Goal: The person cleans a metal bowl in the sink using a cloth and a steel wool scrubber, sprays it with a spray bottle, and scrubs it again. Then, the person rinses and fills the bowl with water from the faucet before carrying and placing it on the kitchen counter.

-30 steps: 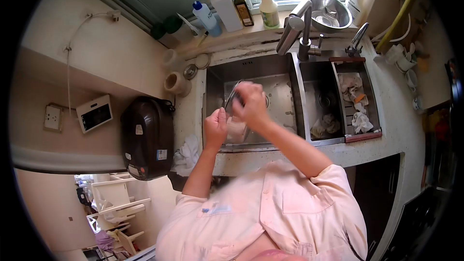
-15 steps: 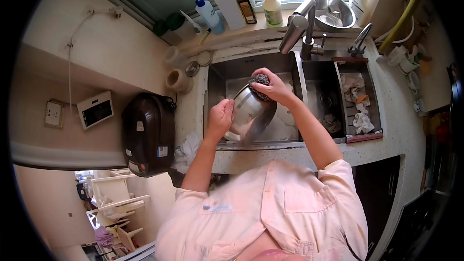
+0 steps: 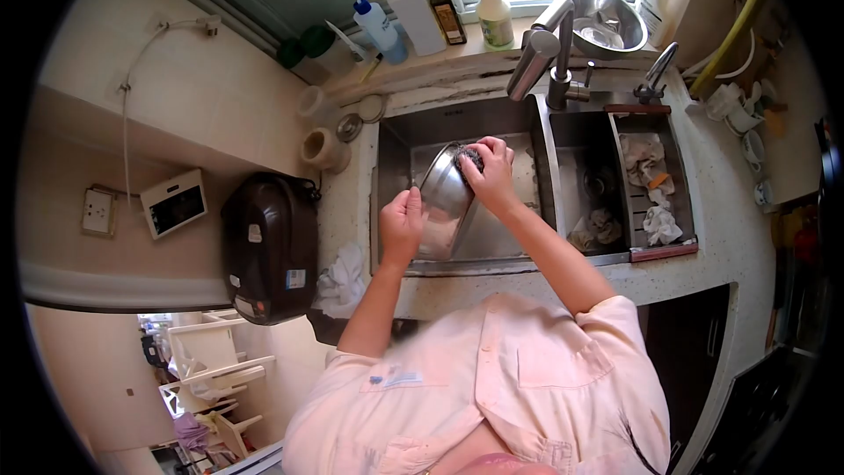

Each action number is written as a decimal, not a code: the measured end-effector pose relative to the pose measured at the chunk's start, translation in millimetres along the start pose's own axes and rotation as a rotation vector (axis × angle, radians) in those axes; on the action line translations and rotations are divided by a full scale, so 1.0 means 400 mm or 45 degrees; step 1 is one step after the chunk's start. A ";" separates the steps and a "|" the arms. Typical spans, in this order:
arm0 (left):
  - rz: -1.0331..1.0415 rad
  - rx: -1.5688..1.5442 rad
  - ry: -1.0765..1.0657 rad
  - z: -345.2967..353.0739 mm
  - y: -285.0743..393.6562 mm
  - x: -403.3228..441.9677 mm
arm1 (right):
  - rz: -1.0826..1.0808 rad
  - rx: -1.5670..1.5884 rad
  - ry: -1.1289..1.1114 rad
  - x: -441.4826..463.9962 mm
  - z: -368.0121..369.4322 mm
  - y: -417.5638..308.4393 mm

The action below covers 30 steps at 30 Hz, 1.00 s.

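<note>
A shiny metal bowl (image 3: 446, 202) is held tilted on its side over the large left basin of the sink (image 3: 411, 130). My left hand (image 3: 402, 227) is closed on the bowl's near left side, thumb pointing up along the rim. Against the bowl's upper right edge, my right hand (image 3: 489, 171) presses a dark steel wool scrubber (image 3: 469, 157), its fingers curled over it. Part of the scrubber is hidden under those fingers.
A faucet (image 3: 538, 57) rises behind the basins. To the right, a rack (image 3: 664, 185) holds crumpled cloths. Bottles, including a spray bottle (image 3: 495, 13), line the sill beside a steel basin (image 3: 607, 22). A dark brown appliance (image 3: 271, 246) stands at left.
The bowl has turned more upright onto its side. My right hand and the scrubber have shifted slightly down along its edge, and my left hand has moved a little down.
</note>
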<state>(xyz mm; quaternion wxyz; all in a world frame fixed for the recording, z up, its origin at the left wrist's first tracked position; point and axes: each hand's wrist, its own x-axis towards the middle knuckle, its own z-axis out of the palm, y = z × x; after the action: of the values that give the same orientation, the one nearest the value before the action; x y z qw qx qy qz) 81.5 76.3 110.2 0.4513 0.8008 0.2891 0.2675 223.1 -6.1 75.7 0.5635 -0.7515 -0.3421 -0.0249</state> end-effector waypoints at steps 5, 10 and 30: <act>-0.066 -0.063 0.007 -0.008 -0.025 0.001 | -0.386 0.139 -0.122 -0.060 0.012 -0.088; -0.134 -0.253 0.040 0.000 -0.016 0.012 | -0.304 0.188 -0.133 -0.022 0.044 -0.065; -0.298 -0.395 0.038 -0.038 -0.078 0.028 | -0.473 0.090 -0.166 -0.018 0.028 -0.105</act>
<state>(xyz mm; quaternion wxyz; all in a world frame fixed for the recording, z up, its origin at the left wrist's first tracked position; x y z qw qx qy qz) 71.9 106.3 91.4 0.5929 0.6786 0.3422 0.2664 190.9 5.3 103.3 0.5518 -0.6552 -0.5115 -0.0678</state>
